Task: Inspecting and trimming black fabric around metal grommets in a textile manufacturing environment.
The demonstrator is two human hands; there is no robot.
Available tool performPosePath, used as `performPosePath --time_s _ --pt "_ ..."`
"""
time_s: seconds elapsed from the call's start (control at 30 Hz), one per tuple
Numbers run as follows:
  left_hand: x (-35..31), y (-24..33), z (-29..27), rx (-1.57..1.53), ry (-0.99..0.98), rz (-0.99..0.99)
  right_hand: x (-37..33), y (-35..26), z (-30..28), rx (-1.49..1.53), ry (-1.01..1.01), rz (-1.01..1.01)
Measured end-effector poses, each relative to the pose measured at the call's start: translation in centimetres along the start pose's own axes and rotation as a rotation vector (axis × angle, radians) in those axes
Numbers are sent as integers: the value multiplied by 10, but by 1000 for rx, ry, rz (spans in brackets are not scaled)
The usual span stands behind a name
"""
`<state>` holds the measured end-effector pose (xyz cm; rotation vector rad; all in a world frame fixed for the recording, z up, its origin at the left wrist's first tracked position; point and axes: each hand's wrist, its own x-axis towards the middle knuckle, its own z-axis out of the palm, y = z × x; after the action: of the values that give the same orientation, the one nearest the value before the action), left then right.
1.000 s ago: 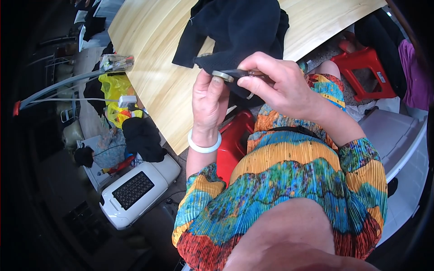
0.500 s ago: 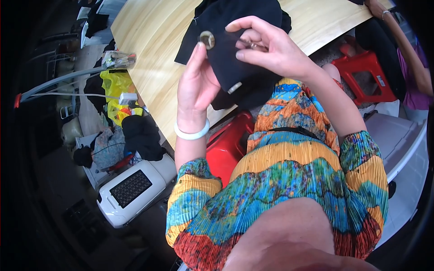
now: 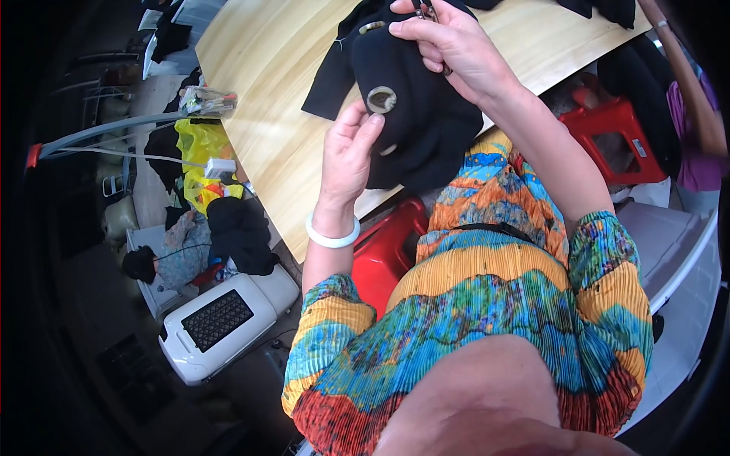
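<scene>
A black garment [image 3: 433, 114] lies over the near edge of the wooden table, part of it hanging toward my lap. My left hand [image 3: 347, 156] pinches its edge between thumb and fingers, just below a large brown-and-cream button [image 3: 382, 99]. Farther up the cloth is a second button [image 3: 371, 27]. A third, pale one [image 3: 388, 150] shows partly, to the right of my left hand. Above the cloth, my right hand [image 3: 460, 53] is closed around a small dark metal tool that looks like thread snips [image 3: 427, 11]; my fingers cover much of it.
The pale wooden table [image 3: 258, 99] spreads ahead and left. At its left edge stand a clear holder with small items [image 3: 207, 102] and a yellow plastic bag [image 3: 199, 144]. Red stools [image 3: 391, 243] are under the table and at right. Another person's arm [image 3: 688, 76] shows at far right.
The cloth edge has been turned, so the large button now faces up more plainly. My left hand has shifted down and right; my right hand has moved farther up, away from the button.
</scene>
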<state>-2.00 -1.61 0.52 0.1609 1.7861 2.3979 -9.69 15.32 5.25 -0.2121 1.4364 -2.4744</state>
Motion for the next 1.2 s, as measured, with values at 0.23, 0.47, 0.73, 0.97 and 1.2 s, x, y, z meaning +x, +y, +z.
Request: performPosePath --time_s 0.23,0.47,0.73,0.97,1.2 --pt "3 17 12 -379 46 -94 -15 12 -13 -530 -153 -418" --pt "5 22 10 -304 -15 -131 -22 26 -7 -707 -235 -389" --pt "6 10 -1 -125 116 -148 -22 35 -7 -833 -202 -643" --pt "-6 12 11 -262 13 -28 -17 18 -17 -794 48 -792" --pt "-9 5 11 -396 9 27 -70 31 -20 -538 -78 -406"
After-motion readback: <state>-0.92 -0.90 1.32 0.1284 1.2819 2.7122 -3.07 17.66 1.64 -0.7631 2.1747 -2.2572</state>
